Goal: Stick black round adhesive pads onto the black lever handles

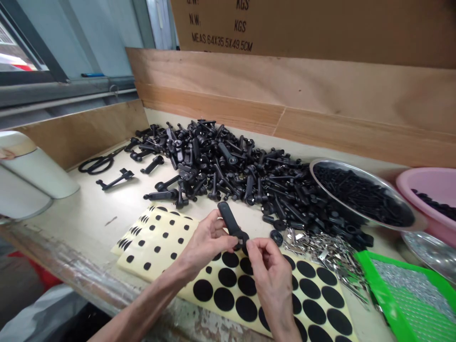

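Nearest to me, at the worn edge of the table (99, 213), lies the sheet of large round black stickers (187, 289), partly under my hands, probably so that it is easy to reach. Above it, my left hand (210, 240) grasps the black plastic handle (230, 219) near its round end, with the long arm pointing up and away, which seems to leave the opening turned toward me. My right hand (272, 270) pinches the same round end from the other side, so the piece is steadied between 2 hands; whether the fingertips hide something small, I cannot tell.

To the left is a stack of sheets with smaller black dots (150, 255). To the right, silver metal clips (327, 254) lie loose, beside the green tray (383, 298). Farther, the big heap of similar black handles (213, 161) spreads across, with scissors (96, 164) at left, and a steel bowl (419, 224) and pink basin (432, 232) at right. Behind all, wooden boards (249, 104) stand, perhaps to stop parts from falling.
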Demonstrator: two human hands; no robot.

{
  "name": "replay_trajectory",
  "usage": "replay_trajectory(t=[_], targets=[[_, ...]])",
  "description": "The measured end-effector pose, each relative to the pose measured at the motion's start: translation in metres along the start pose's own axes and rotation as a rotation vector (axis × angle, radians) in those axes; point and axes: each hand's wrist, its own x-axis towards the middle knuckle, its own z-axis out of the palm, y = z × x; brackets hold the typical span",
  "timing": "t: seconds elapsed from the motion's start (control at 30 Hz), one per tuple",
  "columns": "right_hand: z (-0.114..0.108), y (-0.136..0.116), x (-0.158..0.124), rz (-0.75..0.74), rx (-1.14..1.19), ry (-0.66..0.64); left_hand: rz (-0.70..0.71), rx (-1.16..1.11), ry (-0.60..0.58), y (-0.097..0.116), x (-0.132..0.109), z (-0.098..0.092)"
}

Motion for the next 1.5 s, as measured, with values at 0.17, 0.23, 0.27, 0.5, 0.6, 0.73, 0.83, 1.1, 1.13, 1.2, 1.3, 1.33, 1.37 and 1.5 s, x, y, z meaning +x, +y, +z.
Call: replay_trajectory(t=[0.17,0.23,0.27,0.5,0.6,0.73,0.83,1.1,1.13,1.2,1.3,1.33,1.37,1.5], targets=[[0.0,0.004,0.001,-0.16,-0.169,0.016,0.0,0.027,0.057,0.002,-0.002,0.005],[0.001,0.007,0.0,-0.288,-0.316,0.049,0.018,0.036,0.076,0.002,-0.002,0.007],[0.002,0.008,0.0,-0.347,-0.406,0.072,0.029,0.043,0.079,0.0,-0.002,0.007],[0.002,0.014,-0.002,-0.481,-0.887,0.158,0.018,0.078,0.109,-0.008,0.002,0.01],[-0.004,0.017,0.001,-0.484,-0.842,0.166,-0.056,-0.015,0.069,-0.007,0.002,0.009],[-0.017,0.018,0.01,-0.44,-0.694,0.136,-0.068,-0.113,-0.002,-0.004,-0.001,0.007],[-0.021,0.011,0.01,-0.441,-0.412,0.068,-0.052,-0.143,0.001,-0.002,-0.002,0.006],[0.006,0.02,-0.011,-0.729,-0.492,0.115,0.009,-0.286,0.014,-0.005,-0.007,0.009],[0.009,0.022,-0.012,-0.746,-0.517,0.125,0.015,-0.297,0.033,-0.006,-0.009,0.009],[0.013,0.025,-0.014,-0.786,-0.561,0.135,0.034,-0.318,0.079,-0.007,-0.013,0.01],[0.016,0.023,-0.019,-0.853,-0.611,0.154,0.074,-0.333,0.143,-0.005,-0.022,0.011],[0.016,0.022,-0.021,-0.866,-0.616,0.158,0.083,-0.331,0.153,-0.003,-0.026,0.011],[0.017,0.021,-0.023,-0.881,-0.615,0.166,0.086,-0.323,0.157,-0.001,-0.029,0.011],[0.013,0.017,-0.03,-0.99,-0.609,0.141,0.087,-0.275,0.214,0.001,-0.044,0.007]])
